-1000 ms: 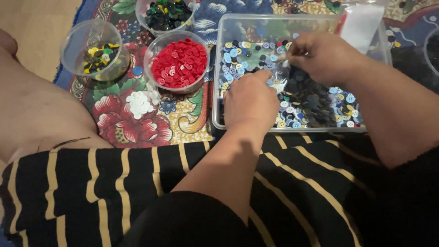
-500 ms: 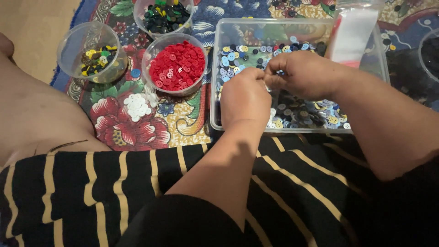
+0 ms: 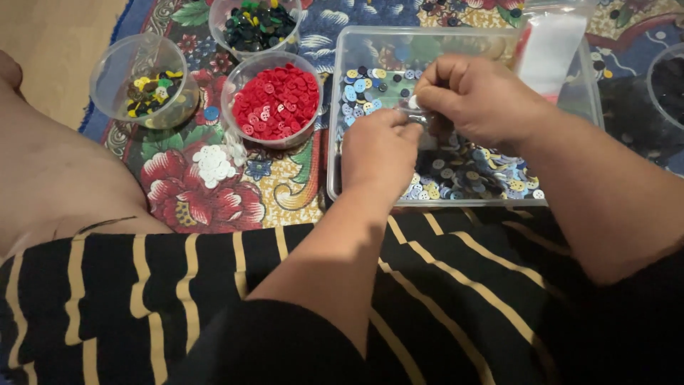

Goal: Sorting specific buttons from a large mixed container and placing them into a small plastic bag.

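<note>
Floral carpet (image 3: pixel 214 199) carries the clear tub (image 3: pixel 342 114) of mixed buttons (image 3: pixel 470 178). Both hands have risen from sorting and met above it: left hand (image 3: pixel 377 153) and right hand (image 3: pixel 484 100) pinch one small pale button (image 3: pixel 413 104) together, fingertips closed.

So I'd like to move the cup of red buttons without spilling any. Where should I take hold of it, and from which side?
Probably grip the red button cup around its clear round wall just under the rim, coming from above and the near side. It stands upright and open, nearly full, so keep it level. The green button cup crowds its far side, the clear tray its right.
</note>
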